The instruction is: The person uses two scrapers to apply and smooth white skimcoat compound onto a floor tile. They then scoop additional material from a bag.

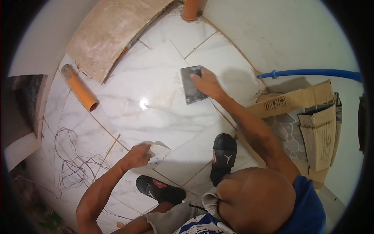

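Observation:
My right hand (207, 82) is closed on a dark rectangular float (191, 93), smeared with a pale film. The float rests on the white marble-look floor tiles (136, 85). Nearer to me on the left, my left hand (138, 156) has its fingers closed at the edge of a pale flat piece (159, 151) with specks on it. Whether that is a scraper or a bit of tile I cannot tell. Brownish joint lines and faint smears show on the floor around both hands.
An orange pipe (81, 87) lies at left, near a large beige board (113, 33). Thin wires (74, 163) tangle nearer to me. Another orange pipe (190, 9) stands upright in the far corner. At right are a blue pipe (311, 73) and opened cardboard boxes (321, 136).

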`<state>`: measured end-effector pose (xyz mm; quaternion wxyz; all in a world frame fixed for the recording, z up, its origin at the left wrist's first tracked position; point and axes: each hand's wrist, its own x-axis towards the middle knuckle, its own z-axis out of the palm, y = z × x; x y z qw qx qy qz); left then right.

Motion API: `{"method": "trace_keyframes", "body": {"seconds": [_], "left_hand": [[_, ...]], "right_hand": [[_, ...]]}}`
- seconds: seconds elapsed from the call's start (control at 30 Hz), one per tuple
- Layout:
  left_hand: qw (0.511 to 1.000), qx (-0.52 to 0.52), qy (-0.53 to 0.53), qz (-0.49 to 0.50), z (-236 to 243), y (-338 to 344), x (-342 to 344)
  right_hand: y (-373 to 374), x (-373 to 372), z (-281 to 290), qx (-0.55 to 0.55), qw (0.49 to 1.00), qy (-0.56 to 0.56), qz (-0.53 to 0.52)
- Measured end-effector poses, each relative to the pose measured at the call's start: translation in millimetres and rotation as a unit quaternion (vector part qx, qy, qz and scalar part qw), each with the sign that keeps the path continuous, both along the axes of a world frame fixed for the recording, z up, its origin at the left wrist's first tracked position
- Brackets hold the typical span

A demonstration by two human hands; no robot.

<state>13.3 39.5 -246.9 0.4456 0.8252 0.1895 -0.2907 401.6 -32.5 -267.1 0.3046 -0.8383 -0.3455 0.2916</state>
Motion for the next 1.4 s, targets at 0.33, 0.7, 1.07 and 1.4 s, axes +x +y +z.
{"method": "trace_keyframes", "body": {"seconds": [0.33,0.7,1.07,1.4], "left_hand": [[0.999,0.003,-0.032,0.003,2,-3,3],[0.999,0.029,0.024,-0.018,4,-7,7],[0.999,0.025,0.032,-0.014,5,-6,7],[0.998,0.033,0.047,-0.03,0,-8,5]], "right_hand": [[-26,13,-24,0.066,0.988,0.032,-0.136],[-15,29,10,0.046,0.988,0.087,-0.115],[1,23,8,-0.03,0.999,-0.012,0.0],[15,28,-4,0.006,1.0,0.02,0.0]]}}
